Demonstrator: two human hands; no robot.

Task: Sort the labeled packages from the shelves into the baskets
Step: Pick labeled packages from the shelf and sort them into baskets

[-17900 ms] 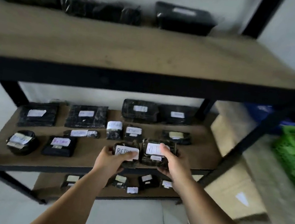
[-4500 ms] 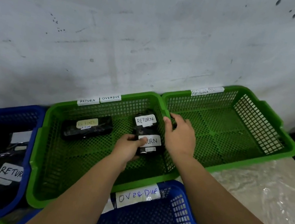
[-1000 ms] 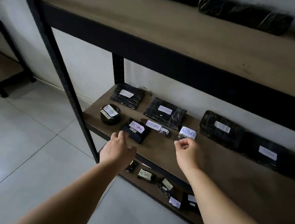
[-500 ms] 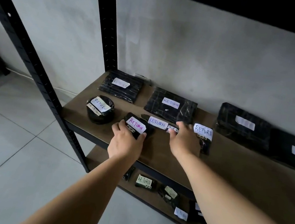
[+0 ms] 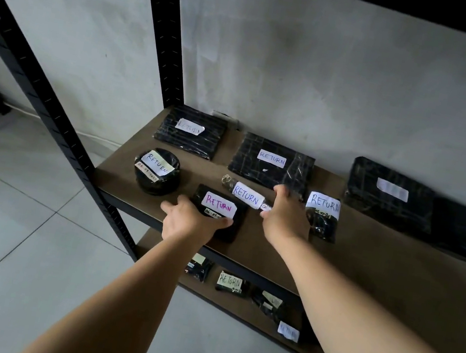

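Observation:
Black wrapped packages with white RETURN labels lie on the brown shelf (image 5: 366,262). My left hand (image 5: 189,220) grips the near edge of a small flat package with a pink RETURN label (image 5: 222,205), thumb at its right side. My right hand (image 5: 283,216) closes on the right end of a slim tube-shaped package with a blue RETURN label (image 5: 243,192). A round package (image 5: 156,170) stands to the left. An upright small package (image 5: 322,215) stands just right of my right hand. No baskets are in view.
Two flat packages (image 5: 191,131) (image 5: 271,163) lie at the back by the wall, and larger ones (image 5: 390,193) at the right. A black upright post (image 5: 56,126) runs along the shelf's left front. The lower shelf holds several small packages (image 5: 230,281). Grey tiled floor lies left.
My view has moved closer to the shelf. My left hand has settled onto the pink-labelled package and my right hand has closed on the slim package's right end.

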